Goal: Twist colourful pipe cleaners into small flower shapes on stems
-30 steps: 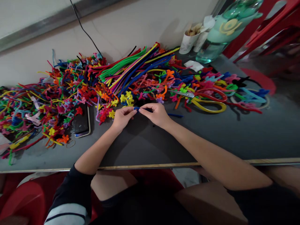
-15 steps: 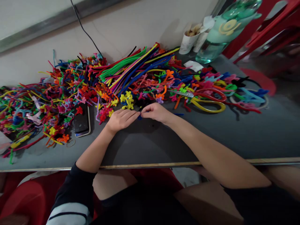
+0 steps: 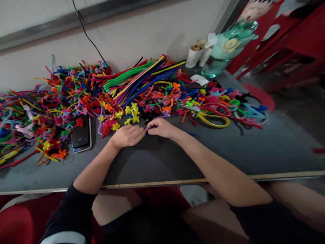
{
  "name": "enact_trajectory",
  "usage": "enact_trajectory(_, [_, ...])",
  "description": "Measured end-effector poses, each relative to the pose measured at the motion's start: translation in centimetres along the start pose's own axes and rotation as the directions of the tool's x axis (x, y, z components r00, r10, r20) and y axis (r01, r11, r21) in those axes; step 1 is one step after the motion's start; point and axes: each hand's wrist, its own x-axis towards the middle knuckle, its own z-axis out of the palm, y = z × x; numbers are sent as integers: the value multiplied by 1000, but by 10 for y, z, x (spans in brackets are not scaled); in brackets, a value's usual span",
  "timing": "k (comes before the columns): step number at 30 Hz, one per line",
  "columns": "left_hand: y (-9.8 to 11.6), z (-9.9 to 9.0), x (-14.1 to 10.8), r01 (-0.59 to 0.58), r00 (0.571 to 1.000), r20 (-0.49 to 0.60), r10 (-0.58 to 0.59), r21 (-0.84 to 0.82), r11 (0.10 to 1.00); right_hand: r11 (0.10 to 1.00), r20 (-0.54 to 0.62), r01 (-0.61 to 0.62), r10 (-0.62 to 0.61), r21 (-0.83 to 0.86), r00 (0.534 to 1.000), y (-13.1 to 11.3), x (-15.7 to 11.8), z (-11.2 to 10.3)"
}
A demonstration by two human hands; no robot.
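Observation:
Near the middle of the table, my left hand (image 3: 129,136) and my right hand (image 3: 162,128) meet at the fingertips. My right thumb and forefinger pinch a small blue pipe cleaner (image 3: 152,127), part of which curves up at the fingertips. The fingers of my left hand are pressed together at the same piece, and its end there is hidden. Just beyond my hands lie yellow pipe-cleaner flowers (image 3: 132,113) and a lilac flower piece (image 3: 166,115).
A heap of coloured pipe-cleaner pieces (image 3: 63,91) lines the wall, with a bundle of straight pipe cleaners (image 3: 142,79) on top. Scissors (image 3: 213,118) lie at right, a phone (image 3: 81,134) at left. Paper cups (image 3: 194,57) and a green bottle (image 3: 218,54) stand behind.
The view has shifted, so the table's things appear farther left and slightly lower. My hands stay together at the blue pipe cleaner, and more of its curve shows at my right fingertips.

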Motion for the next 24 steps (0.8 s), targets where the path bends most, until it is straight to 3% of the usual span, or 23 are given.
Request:
enact_trajectory(5, [-1,3,1,-14,999,29,12,63,998,996,-23,25,-27,-83,999,0,-1,3])
enact_trajectory(10, [-2,-3,1,-68,997,28,65,124,990,1000,4,-16,16,-21,1000,0,-2,2])
enact_trajectory(14, [-5,-1,0,-47,999,20,45,177,983,1000,44,6,-7,31,999,3,0,0])
enact_trajectory(17, [-7,4,1,5,1000,-14,-2,191,982,999,43,15,-17,39,999,2,0,1])
enact_trajectory(20, [-4,9,4,77,997,-41,-72,156,985,991,-42,89,-93,-98,995,-1,-3,3])
enact_trajectory(22, [0,13,7,176,982,-81,-168,93,980,953,-107,165,-197,-255,974,-3,-5,5])
enact_trajectory(24, [6,17,10,347,928,-131,-349,-35,937,902,-169,215,-294,-373,941,-5,-8,8])
